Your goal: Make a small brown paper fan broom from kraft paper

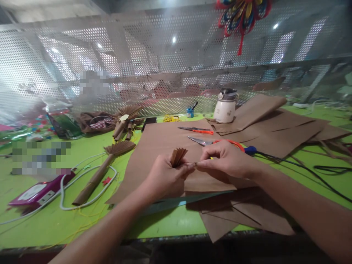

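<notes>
Above the large brown paper sheet, my left hand is closed around a small pleated brown paper piece, whose folded edges fan out above the fist. My right hand pinches something tiny at the left fingertips; what it is cannot be made out. Just behind the right hand lie open-bladed scissors with orange handles, partly covered by that hand. Farther back rests a second orange-handled cutting tool. On the left, a finished-looking paper fan with a rolled handle lies on the green table.
A purple power strip with a white cable sits at left. Brown sheets are stacked at right, near a blue-ended black cord. Behind stand a white jug, a blue jar and more paper fans.
</notes>
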Demonstrator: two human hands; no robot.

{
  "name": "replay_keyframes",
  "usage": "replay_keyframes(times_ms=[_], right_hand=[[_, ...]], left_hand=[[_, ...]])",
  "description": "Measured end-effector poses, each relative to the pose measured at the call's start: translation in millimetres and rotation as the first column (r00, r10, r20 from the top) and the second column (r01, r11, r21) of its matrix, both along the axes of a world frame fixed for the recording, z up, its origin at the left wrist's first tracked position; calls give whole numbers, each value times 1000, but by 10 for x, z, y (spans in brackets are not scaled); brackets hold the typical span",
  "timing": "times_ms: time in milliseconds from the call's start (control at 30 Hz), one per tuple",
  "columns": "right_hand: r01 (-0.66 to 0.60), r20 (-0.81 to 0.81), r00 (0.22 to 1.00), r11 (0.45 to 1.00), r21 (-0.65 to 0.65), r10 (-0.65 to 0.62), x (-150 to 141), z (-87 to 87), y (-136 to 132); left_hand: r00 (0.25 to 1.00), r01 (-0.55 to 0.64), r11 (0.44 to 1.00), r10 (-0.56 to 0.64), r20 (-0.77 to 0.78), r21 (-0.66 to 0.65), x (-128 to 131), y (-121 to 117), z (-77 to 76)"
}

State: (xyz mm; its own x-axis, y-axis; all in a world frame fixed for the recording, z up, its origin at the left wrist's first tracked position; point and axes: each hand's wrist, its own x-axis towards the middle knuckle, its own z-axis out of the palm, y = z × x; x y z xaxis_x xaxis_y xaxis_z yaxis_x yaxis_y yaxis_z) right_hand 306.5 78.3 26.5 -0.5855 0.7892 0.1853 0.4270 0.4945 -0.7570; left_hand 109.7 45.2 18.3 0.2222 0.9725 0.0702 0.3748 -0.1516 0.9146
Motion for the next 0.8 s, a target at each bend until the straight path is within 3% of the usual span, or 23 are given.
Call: replay_keyframes(times_ms=[167,467,800], right_hand=[[-23,-1,1000,999,46,23,-12,1,-14],[-23,-33,999,996,92,26,5,22,-30],[-59,-17,998,998,20,59,29,-12,42]], left_hand=[[998,11,999,-8,-64,52,-18,-8,13],[997,73,996,-72,-6,44,-22,-6,55],[997,66,998,-66,-27,-13,-26,-8,48]])
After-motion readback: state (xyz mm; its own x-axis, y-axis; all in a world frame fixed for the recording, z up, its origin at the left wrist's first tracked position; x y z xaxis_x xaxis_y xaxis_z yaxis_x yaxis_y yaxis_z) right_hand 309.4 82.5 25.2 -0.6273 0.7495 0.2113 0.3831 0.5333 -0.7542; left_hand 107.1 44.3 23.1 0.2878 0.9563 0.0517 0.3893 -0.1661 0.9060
